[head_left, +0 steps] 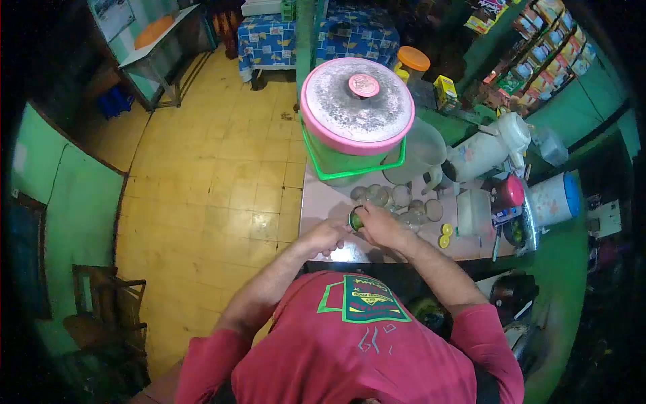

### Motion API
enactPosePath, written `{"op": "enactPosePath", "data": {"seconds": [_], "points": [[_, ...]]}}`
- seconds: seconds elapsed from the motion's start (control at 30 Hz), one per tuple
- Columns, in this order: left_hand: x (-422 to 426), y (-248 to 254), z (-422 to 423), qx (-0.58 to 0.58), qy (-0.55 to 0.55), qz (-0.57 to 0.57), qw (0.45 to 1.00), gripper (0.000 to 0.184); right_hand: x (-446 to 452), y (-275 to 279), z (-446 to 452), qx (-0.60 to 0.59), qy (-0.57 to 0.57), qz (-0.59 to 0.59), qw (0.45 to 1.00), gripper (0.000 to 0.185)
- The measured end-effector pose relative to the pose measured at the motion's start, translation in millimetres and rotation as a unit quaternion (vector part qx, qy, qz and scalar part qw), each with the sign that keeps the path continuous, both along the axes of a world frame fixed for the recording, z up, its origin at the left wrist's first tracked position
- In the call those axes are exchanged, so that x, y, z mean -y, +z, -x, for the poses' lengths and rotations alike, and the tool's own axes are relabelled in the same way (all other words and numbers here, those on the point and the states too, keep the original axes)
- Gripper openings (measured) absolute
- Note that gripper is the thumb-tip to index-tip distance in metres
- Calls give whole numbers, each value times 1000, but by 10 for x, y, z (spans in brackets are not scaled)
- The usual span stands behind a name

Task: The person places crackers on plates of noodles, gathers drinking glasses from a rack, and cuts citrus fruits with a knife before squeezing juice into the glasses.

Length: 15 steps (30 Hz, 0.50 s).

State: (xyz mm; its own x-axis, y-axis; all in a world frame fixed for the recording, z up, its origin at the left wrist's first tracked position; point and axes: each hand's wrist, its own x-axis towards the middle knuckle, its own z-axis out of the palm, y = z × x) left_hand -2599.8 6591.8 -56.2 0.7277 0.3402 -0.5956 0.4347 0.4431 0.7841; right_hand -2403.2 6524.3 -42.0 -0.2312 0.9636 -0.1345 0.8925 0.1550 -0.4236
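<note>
Above the front edge of the table, my right hand (382, 227) is closed around a small round green thing with a pale rim (356, 218). Its exact kind is not clear. My left hand (327, 237) is just to the left, with curled fingers and its fingertips close to that rim. Whether those fingers pinch anything is too small to tell. Several clear drinking glasses (402, 196) stand right behind my hands. Two cut citrus halves (445, 229) lie to the right of my right hand, yellow cut faces up.
A green bucket with a pink-rimmed lid (356, 108) stands behind the glasses on the table (315, 202). A clear pitcher (420, 151), a floral thermos (481, 156), a clear container (473, 212) and a white bucket with a blue end (555, 198) are at the right.
</note>
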Motion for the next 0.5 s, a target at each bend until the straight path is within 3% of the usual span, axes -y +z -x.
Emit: {"op": "enactPosePath", "data": {"seconds": [0.13,0.23,0.5], "points": [[9,-60,-9,13,-2,-5,1000,27,-30,106,64,28,-6,-2,1000,30],[27,-89,-64,-10,-17,-19,1000,27,-38,176,146,77,-54,59,994,29],[72,-120,-133,-38,-5,-2,999,28,12,-122,41,51,-54,-47,996,23]]}}
